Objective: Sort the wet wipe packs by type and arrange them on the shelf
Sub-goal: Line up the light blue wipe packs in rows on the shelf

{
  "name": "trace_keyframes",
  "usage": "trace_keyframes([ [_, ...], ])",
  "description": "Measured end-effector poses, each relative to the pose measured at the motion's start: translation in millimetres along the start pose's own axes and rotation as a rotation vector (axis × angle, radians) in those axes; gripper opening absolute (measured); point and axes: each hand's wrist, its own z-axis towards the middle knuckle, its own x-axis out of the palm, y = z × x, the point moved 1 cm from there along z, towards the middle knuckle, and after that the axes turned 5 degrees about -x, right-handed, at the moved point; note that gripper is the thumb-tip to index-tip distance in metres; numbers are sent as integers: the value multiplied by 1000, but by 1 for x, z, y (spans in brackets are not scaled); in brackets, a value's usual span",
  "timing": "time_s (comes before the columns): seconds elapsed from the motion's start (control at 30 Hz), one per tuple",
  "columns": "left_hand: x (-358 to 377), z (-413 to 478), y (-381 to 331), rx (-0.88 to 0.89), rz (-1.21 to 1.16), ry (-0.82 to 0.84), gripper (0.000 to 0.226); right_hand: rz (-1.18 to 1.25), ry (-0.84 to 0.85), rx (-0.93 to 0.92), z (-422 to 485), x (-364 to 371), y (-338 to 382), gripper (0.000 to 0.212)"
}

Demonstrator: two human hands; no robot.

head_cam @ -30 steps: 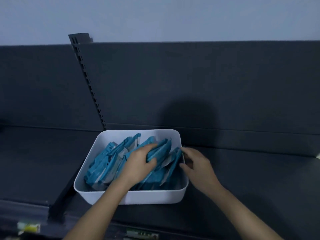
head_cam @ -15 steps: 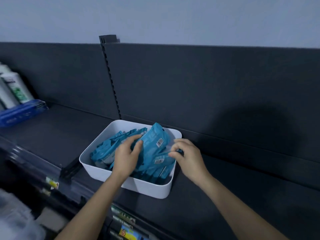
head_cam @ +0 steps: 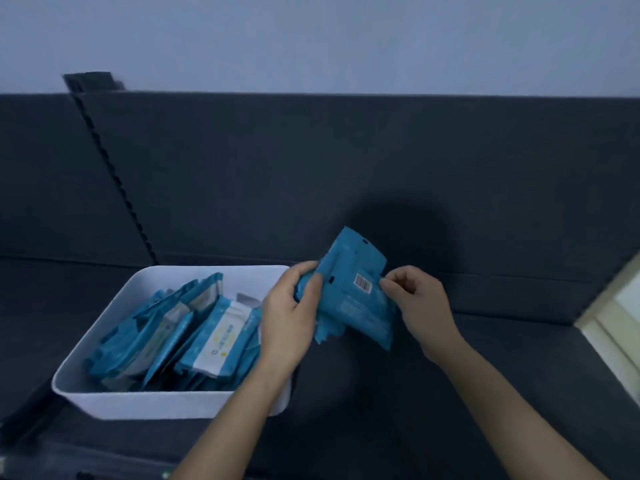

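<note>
My left grip (head_cam: 289,322) clasped a bundle of blue wipe packs (head_cam: 349,299) beside the white bin (head_cam: 145,401); my right grip (head_cam: 420,306) pinched the bundle's barcode edge above the shelf (head_cam: 485,358).

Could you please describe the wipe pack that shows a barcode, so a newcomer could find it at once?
On the dark shelf stands a white tub of blue packs. Just right of its far corner, the left hand and right hand hold the barcode pack above the shelf. Unlike the tub's packs with white labels, it shows a plain blue back with a barcode.
</note>
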Motion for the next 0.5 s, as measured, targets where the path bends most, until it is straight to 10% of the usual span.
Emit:
trace_keyframes([
  [0.5,61,-15,107,-272,223,382,21,-325,27,258,-46,-58,-92,17],
])
